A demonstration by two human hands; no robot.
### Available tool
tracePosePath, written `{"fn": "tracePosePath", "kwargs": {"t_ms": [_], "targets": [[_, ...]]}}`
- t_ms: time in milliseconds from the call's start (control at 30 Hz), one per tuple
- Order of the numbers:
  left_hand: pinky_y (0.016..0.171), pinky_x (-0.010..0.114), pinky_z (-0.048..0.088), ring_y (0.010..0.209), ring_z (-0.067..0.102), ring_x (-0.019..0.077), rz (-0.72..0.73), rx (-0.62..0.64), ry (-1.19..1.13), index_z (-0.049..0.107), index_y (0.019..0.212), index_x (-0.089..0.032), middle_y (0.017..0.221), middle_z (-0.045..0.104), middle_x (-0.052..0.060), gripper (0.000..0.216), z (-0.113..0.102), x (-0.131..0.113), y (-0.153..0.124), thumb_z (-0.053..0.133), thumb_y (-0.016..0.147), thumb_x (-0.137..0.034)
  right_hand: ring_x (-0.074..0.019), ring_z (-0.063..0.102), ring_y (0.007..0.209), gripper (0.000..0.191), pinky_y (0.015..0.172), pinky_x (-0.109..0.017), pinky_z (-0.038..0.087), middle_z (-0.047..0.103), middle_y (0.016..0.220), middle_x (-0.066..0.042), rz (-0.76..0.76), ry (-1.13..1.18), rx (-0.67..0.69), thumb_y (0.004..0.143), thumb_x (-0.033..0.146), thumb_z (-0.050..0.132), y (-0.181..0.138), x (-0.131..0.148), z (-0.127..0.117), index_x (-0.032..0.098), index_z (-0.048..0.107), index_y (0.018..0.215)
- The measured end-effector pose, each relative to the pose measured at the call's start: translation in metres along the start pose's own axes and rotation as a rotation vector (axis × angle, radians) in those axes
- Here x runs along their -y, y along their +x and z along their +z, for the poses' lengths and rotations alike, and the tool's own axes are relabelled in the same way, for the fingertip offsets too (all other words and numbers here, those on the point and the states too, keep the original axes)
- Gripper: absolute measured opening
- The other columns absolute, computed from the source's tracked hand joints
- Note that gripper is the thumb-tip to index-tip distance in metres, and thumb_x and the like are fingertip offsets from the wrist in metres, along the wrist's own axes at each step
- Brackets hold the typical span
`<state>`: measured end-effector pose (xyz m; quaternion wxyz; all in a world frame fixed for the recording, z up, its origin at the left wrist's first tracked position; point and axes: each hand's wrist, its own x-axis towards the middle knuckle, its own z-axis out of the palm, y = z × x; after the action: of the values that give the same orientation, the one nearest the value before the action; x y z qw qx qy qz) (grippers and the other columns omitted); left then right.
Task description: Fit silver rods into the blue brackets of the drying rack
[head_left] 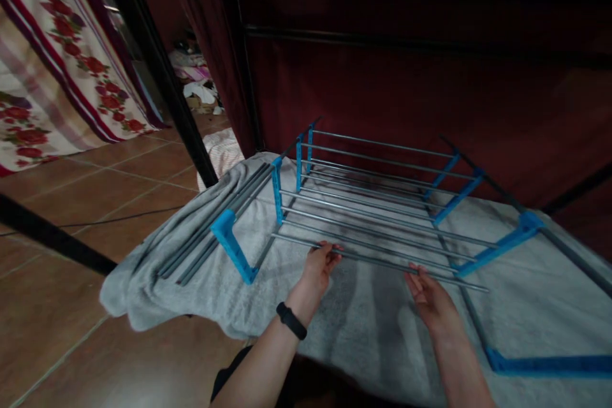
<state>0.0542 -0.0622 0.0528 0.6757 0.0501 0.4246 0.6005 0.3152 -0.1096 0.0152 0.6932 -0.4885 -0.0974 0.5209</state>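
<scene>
My left hand [320, 266], with a dark band on its wrist, is closed around a thin grey metal rod [373, 260]. Further right along the same rod, my right hand [428, 296] grips it between thumb and fingers. The rod lies level across the near side of a rack frame [368, 209] made of grey tubes and blue plastic brackets. Several rods span the frame behind it. A blue bracket [234, 245] stands up at the near left, and another blue bracket [554, 365] lies at the near right, neither with a rod attached.
Loose grey tubes [215, 223] lie left of the frame on a grey blanket [153, 293]. Black bed posts [162, 70] rise at the left, with a dark red curtain [363, 89] behind. Floral cloth [71, 57] hangs over the tiled floor [48, 306].
</scene>
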Motion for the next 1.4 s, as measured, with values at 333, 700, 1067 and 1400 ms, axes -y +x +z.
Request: {"fn": "tracePosePath", "kwargs": {"t_ms": [333, 700, 1067, 1400], "targets": [[0.05, 0.017, 0.05, 0.051, 0.062, 0.0083, -0.023, -0.158, 0.003, 0.054, 0.078, -0.017, 0.064, 0.064, 0.0, 0.026, 0.007, -0.047, 0.02, 0.044, 0.096, 0.0, -0.0145, 0.072, 0.084, 0.021, 0.081, -0.028, 0.062, 0.075, 0.085, -0.001, -0.103, 0.121, -0.057, 0.071, 0.019, 0.084, -0.008, 0.014, 0.014, 0.02, 0.065, 0.08], [0.058, 0.022, 0.059, 0.064, 0.07, 0.0133, -0.133, -0.013, 0.062, 0.065, 0.082, -0.012, 0.073, 0.071, 0.007, 0.022, 0.024, -0.012, 0.017, 0.05, 0.093, 0.0, -0.0137, 0.07, 0.077, 0.033, 0.083, -0.03, 0.06, 0.075, 0.082, 0.0, -0.191, 0.099, 0.002, 0.065, 0.037, 0.091, -0.003, 0.006, 0.036, 0.021, 0.063, 0.076], [0.06, 0.019, 0.059, 0.064, 0.071, 0.0114, -0.057, -0.001, 0.058, 0.067, 0.08, -0.012, 0.075, 0.073, 0.005, 0.026, 0.029, -0.007, 0.017, 0.051, 0.094, 0.002, -0.0154, 0.071, 0.08, 0.027, 0.081, -0.031, 0.06, 0.074, 0.082, -0.001, -0.172, 0.153, -0.044, 0.063, 0.023, 0.088, 0.006, 0.028, 0.017, 0.02, 0.063, 0.074], [0.058, 0.02, 0.059, 0.063, 0.071, 0.0125, -0.116, -0.045, 0.105, 0.065, 0.083, -0.011, 0.077, 0.073, 0.007, 0.023, 0.037, -0.006, 0.021, 0.049, 0.096, -0.002, -0.0106, 0.064, 0.064, 0.04, 0.075, -0.028, 0.059, 0.066, 0.067, 0.005, -0.212, 0.125, -0.042, 0.059, 0.034, 0.094, 0.004, 0.033, 0.014, 0.022, 0.057, 0.068]]}}
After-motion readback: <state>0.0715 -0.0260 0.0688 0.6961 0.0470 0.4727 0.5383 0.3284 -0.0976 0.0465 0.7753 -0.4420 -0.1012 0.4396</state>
